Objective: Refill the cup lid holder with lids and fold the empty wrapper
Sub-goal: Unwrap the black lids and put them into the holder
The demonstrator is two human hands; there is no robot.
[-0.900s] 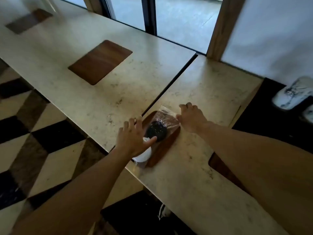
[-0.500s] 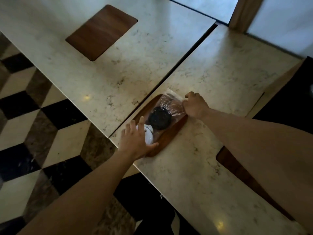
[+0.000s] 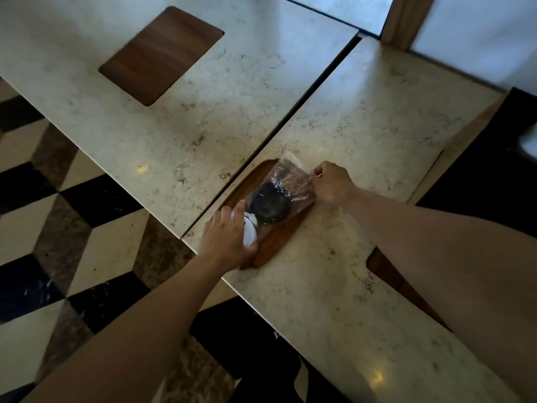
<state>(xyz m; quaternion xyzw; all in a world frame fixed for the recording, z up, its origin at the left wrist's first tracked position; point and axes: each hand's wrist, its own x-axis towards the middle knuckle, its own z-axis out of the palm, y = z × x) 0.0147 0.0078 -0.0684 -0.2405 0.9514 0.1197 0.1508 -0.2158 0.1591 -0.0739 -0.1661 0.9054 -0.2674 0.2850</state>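
Note:
A wooden lid holder (image 3: pixel 273 245) is set into the marble counter near its left edge. A clear plastic wrapper (image 3: pixel 290 178) lies over it, with black lids (image 3: pixel 268 203) showing through the plastic. White lids (image 3: pixel 250 231) sit at the holder's near end. My left hand (image 3: pixel 226 242) rests over the white lids and the near end of the wrapper, fingers curled around them. My right hand (image 3: pixel 329 183) pinches the wrapper's far right edge.
A second marble counter (image 3: pixel 180 112) lies to the left across a narrow dark gap, with a wooden inset (image 3: pixel 161 53) in it. Another wooden recess (image 3: pixel 386 269) shows under my right forearm. Checkered floor lies to the left and below.
The view has tilted down and moved closer. My left hand slid from beside the black lids down onto the white lids. My right hand closed on the wrapper's edge.

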